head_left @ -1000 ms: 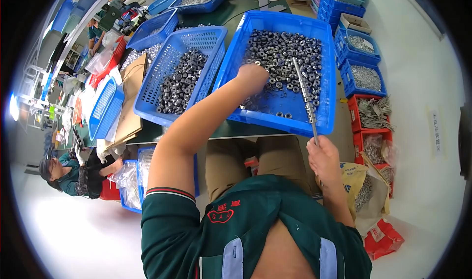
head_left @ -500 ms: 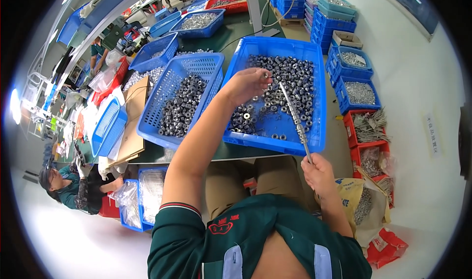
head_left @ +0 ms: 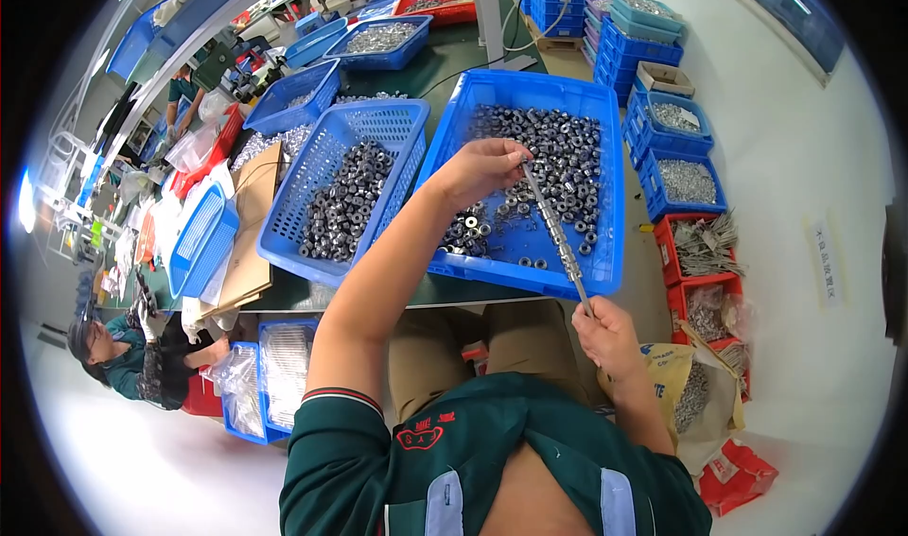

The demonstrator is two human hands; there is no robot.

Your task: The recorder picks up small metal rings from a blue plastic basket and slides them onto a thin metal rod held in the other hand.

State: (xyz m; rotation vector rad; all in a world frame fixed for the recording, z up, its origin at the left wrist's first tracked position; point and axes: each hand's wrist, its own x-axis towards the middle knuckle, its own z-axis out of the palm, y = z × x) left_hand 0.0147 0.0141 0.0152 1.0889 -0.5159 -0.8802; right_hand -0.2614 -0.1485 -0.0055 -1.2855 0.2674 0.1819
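My right hand (head_left: 609, 336) is closed round the lower end of a thin metal rod (head_left: 536, 188), which slants up and to the left. Several small metal rings (head_left: 561, 249) are strung along the rod's middle and lower part. My left hand (head_left: 490, 169) pinches a small metal ring at the rod's upper tip; the fingers partly hide it, so I cannot tell whether it is round the tip. Both hands work over a blue tub (head_left: 617, 205) holding many loose dark and shiny metal rings (head_left: 558, 144).
Left of the tub stands a blue perforated basket (head_left: 284, 216) of similar rings. Cardboard (head_left: 248, 238) lies beyond it. Red bins (head_left: 702, 243) and stacked blue crates (head_left: 683, 179) line the right side. A co-worker (head_left: 123, 352) sits at far left.
The rod's tip has swung left and up to my left fingers, which earlier held the ring apart from it. My right hand has shifted slightly left.
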